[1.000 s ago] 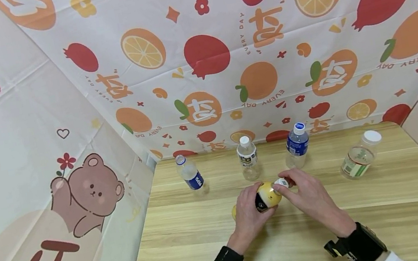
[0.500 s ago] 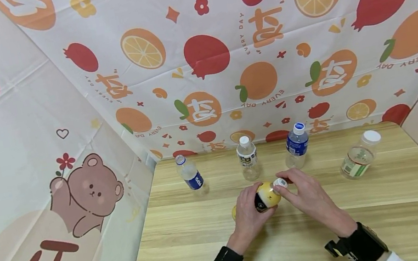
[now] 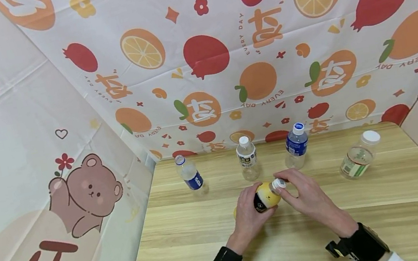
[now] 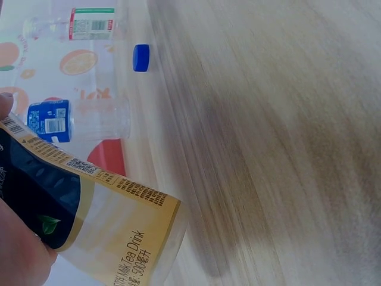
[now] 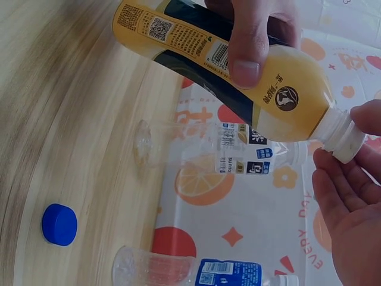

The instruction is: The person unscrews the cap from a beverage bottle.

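My left hand grips a yellow milk tea bottle with a black label band, held tilted over the table. Its neck points to the right, towards my right hand. Thumb and fingers of that hand pinch the white cap at the bottle's mouth. Clear neck shows between the yellow wrap and the cap in the right wrist view. Across the bottle lies my left thumb, close to the barcode. The bottle's base end hangs close over the wood in the left wrist view.
Along the table's back stand a Pepsi bottle, a white-capped clear bottle, a blue-labelled bottle and a wide jar with a white lid. A loose blue cap lies on the wood table. Behind rises a fruit-print cloth.
The white cap has shifted slightly left and tilted, and more of the bottle's neck shows. My right fingers have turned a little with it. My left hand stays nearly still on the bottle.
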`<state>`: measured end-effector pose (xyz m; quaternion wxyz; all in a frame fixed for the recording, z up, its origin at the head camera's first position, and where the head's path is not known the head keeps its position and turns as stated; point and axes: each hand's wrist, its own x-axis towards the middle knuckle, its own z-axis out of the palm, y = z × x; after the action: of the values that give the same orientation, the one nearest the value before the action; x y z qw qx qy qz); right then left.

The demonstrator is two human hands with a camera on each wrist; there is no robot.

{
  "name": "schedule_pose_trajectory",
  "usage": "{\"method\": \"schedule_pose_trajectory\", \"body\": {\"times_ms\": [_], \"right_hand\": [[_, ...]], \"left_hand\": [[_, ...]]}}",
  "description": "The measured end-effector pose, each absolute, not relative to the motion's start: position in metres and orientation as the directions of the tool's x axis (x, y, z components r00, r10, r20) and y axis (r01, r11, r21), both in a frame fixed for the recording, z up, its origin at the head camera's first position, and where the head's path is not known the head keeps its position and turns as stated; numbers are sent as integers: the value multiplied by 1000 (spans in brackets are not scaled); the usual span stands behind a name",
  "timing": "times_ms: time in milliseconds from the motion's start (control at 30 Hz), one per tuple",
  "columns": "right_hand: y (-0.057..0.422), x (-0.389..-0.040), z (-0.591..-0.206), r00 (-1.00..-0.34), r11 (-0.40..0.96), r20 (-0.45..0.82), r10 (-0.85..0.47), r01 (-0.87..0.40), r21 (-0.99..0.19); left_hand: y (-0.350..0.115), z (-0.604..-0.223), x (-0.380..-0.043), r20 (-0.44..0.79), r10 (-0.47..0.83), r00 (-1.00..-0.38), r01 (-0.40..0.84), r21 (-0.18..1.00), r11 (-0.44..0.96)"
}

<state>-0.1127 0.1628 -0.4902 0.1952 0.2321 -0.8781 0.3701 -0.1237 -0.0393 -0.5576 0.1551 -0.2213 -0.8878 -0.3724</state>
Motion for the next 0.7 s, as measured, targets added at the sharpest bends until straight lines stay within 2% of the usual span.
{"method": "schedule_pose_trajectory", "body": {"times_ms": [233,400,600,700], "right_hand": [[163,-113,-491,-784,585,543,-300,-601,-544],[163,-113,-490,-807,596,508,-301,-575,-561],[160,-111,-488,-929,668,323,-178,-355,-654],[159,-111,-487,-956,694,266,-121,-274,-666]], "left_hand": [[-41,-559,-124,448,280,-849,515,583,628],[-41,-557,-124,456,281,-844,519,565,641],[-42,-557,-125,469,291,-834,528,526,666],[-42,-557,-126,492,303,-816,547,488,681]]}}
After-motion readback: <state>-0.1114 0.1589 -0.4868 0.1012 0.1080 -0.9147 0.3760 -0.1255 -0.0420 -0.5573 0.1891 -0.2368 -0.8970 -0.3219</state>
